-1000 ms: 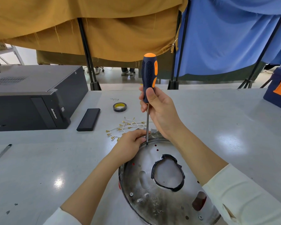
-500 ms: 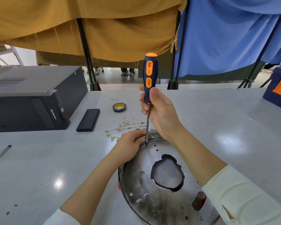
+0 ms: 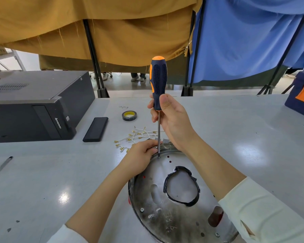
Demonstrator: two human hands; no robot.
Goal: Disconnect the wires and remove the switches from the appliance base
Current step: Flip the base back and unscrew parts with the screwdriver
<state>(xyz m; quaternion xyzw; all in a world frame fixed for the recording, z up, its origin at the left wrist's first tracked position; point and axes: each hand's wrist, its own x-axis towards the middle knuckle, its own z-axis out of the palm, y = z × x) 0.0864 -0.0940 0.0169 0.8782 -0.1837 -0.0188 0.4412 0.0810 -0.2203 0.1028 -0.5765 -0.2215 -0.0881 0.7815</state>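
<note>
Gripped upright in the right hand (image 3: 172,120) at the lower end of its handle is one screwdriver (image 3: 158,81), its tip set on the far rim area of one round metal appliance base (image 3: 165,216). That far rim is held by the left hand (image 3: 140,153), fingers curled over the edge. One grey tabletop (image 3: 235,134) carries the base. Left of the base and farther off, one black computer case (image 3: 32,106) is seen, then one black slab (image 3: 96,129). Just beyond the base, one cluster of white wires (image 3: 135,135) with brass terminals is laid; beyond it, one tape roll (image 3: 129,115).
</note>
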